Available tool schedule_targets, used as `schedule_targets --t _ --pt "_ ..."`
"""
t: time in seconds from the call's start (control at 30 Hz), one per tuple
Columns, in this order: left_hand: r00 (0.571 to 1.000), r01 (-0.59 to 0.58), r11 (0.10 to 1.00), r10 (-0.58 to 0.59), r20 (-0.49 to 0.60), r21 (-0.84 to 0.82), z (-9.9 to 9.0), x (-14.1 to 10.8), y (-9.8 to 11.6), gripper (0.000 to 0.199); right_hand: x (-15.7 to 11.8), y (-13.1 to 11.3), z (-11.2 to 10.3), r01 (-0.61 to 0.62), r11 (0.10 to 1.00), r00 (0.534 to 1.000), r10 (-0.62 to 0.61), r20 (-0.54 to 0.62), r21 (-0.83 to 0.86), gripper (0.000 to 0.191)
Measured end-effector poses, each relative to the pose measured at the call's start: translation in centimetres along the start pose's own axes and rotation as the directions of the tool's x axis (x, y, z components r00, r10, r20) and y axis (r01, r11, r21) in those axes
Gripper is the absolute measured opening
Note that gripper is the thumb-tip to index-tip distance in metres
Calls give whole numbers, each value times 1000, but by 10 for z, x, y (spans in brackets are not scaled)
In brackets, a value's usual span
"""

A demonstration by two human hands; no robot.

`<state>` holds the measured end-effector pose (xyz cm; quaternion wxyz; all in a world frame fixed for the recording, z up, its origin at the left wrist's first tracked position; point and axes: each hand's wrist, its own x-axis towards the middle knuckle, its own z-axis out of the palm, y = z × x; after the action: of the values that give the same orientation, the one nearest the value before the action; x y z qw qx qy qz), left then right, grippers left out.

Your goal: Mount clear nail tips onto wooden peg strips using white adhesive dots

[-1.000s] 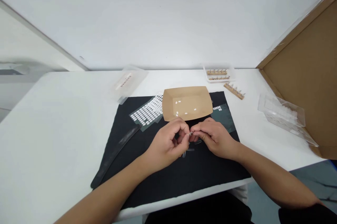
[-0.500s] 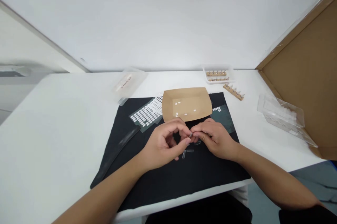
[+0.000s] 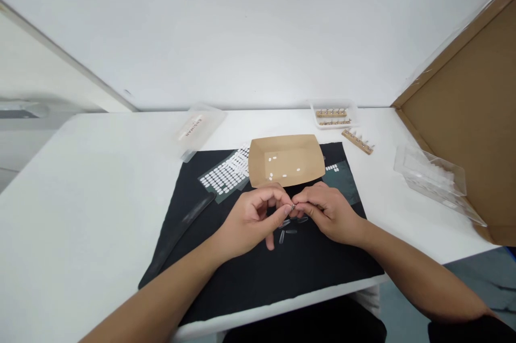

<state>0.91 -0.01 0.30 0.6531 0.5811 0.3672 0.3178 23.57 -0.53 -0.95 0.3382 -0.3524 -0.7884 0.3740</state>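
Note:
Over the black mat (image 3: pixel 242 284), my left hand (image 3: pixel 256 219) and my right hand (image 3: pixel 332 214) meet fingertip to fingertip. Between them is a small shiny metal piece (image 3: pixel 293 207), pinched by both thumbs and forefingers; its shape is mostly hidden. Several clear nail tips (image 3: pixel 281 236) lie on the mat just below the hands. Behind the hands stands a brown paper tray (image 3: pixel 286 144) with several small white ovals inside. Sheets of white oval stickers (image 3: pixel 226 175) lie left of the tray.
A dark green sheet (image 3: pixel 344 184) lies at the mat's right. Behind are a clear lid (image 3: pixel 201 127), a box of wooden strips (image 3: pixel 332 123) and a loose strip (image 3: pixel 358 142). A clear box (image 3: pixel 431 173) stands right, near cardboard (image 3: pixel 463 112). A black file-like strip (image 3: pixel 177 238) lies left.
My left thumb has closed in on the small metal piece, and the lower fingers of my left hand have shifted, showing more of the clear tips. My right hand has hardly moved.

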Motion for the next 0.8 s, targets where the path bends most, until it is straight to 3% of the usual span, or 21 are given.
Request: schedule_targets --t 0.5,0.8 --pt "997 61 998 -59 -51 32 3 -3 -5 27 -1 4 2 63 997 998 -63 8 -52 16" --pt "987 111 994 -109 -117 8 10 -4 3 30 -3 5 4 2 997 1000 -3 -5 -71 14"
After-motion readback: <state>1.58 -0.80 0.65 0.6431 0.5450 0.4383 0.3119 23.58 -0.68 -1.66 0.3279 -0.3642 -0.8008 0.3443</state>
